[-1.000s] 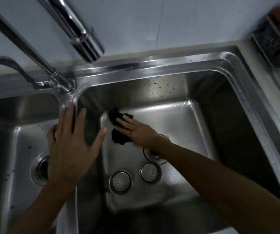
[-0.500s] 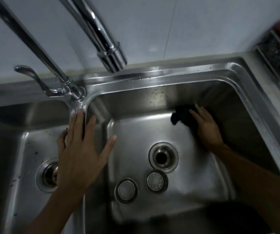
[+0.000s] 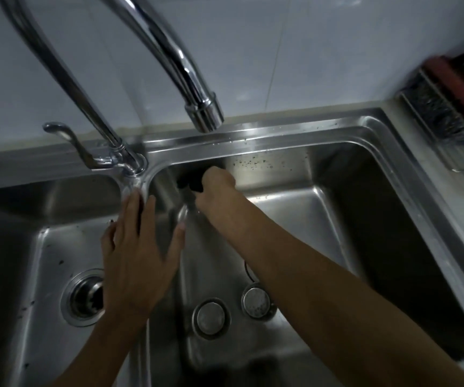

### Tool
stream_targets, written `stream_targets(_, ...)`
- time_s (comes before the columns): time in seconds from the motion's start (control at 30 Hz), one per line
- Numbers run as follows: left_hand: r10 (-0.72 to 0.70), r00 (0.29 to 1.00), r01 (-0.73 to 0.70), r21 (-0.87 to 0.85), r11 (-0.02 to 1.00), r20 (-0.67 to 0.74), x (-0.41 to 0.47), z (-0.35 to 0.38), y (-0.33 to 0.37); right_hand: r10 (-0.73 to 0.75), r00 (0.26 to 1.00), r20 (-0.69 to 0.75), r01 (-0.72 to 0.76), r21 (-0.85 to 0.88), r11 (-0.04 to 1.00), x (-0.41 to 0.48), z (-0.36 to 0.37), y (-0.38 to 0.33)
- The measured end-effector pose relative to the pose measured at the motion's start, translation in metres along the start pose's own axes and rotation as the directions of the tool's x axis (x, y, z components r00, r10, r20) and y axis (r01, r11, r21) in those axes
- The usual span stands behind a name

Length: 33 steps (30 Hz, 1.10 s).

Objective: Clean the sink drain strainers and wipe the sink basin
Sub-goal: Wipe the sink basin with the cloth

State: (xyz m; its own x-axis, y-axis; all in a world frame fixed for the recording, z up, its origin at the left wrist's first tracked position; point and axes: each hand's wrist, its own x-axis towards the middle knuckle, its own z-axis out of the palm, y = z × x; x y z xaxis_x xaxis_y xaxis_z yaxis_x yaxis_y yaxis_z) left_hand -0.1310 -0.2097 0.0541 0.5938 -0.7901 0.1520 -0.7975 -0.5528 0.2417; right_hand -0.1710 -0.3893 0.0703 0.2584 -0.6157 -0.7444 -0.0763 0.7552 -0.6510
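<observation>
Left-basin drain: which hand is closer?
Left. The left hand lies open on the divider, just beside the left-basin drain. The right hand is across the divider, gripping a dark cloth at the back wall of the right basin.

Left hand (image 3: 138, 263): bare, seen from the back, long slim fingers, short nail showing on the thumb
Left forearm (image 3: 96, 347): bare down to the bottom edge
Right hand (image 3: 218, 182): bare, slightly blurred, only its back and wrist show
Right forearm (image 3: 323, 280): bare, long, runs to the lower right corner
</observation>
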Motion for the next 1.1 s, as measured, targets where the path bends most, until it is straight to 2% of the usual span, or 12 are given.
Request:
stream_targets(0.07,-0.005,1.0,0.006,-0.048,0.999,0.011,0.0,-0.002,0.0,-0.09,0.991,-0.099,0.09,-0.003,0.996,-0.001,0.006,0.007)
stream_targets(0.13,-0.005,1.0,0.004,-0.081,0.997,-0.013,-0.001,-0.003,-0.002,-0.429,0.865,-0.26,0.356,-0.283,0.891,-0.016,0.003,0.017)
stream_targets(0.2,0.007,0.998,-0.013,-0.094,0.996,-0.062,-0.001,-0.001,-0.003,-0.78,0.612,-0.135,0.64,-0.495,0.588,-0.021,-0.004,0.023)
stream_targets(0.27,0.013,0.996,-0.021,-0.091,0.996,-0.086,0.0,0.003,-0.006,-0.925,0.331,0.186,0.755,-0.64,0.141,-0.019,0.003,0.026)
stream_targets(0.33,0.017,0.996,-0.024,-0.079,0.997,-0.09,0.002,0.008,-0.007,-0.86,0.167,0.482,0.686,-0.683,-0.249,0.001,0.011,0.017)
stream_targets(0.4,0.025,0.996,-0.031,-0.07,0.997,-0.086,0.003,0.012,-0.01,-0.675,0.206,0.709,0.517,-0.664,-0.54,0.025,0.001,0.0)
stream_targets(0.47,0.039,0.995,-0.045,-0.066,0.997,-0.088,0.002,0.015,-0.012,-0.562,0.206,0.801,0.43,-0.59,-0.683,0.045,-0.034,-0.017)
stream_targets(0.57,0.05,0.993,-0.056,-0.049,0.997,-0.111,0.002,0.018,-0.014,-0.644,0.051,0.763,0.417,-0.603,-0.68,0.063,-0.109,-0.042)
stream_targets(0.6,0.052,0.992,-0.057,-0.045,0.997,-0.112,0.002,0.019,-0.014,-0.696,0.067,0.715,0.387,-0.661,-0.643,0.064,-0.138,-0.048)
stream_targets(0.77,0.038,0.995,-0.042,-0.036,0.998,-0.095,0.003,0.019,-0.011,-0.794,0.455,0.403,0.219,-0.915,-0.339,0.053,-0.261,-0.066)
stream_targets(0.87,0.074,0.992,-0.074,-0.003,0.997,-0.102,0.003,0.018,-0.009,-0.773,0.492,0.4,0.192,-0.916,-0.352,0.051,-0.265,-0.079)
stream_targets(1.1,0.054,0.996,-0.053,-0.018,0.998,0.067,-0.003,0.006,-0.006,-0.738,0.62,0.267,-0.129,-0.893,-0.431,0.01,-0.286,-0.08)
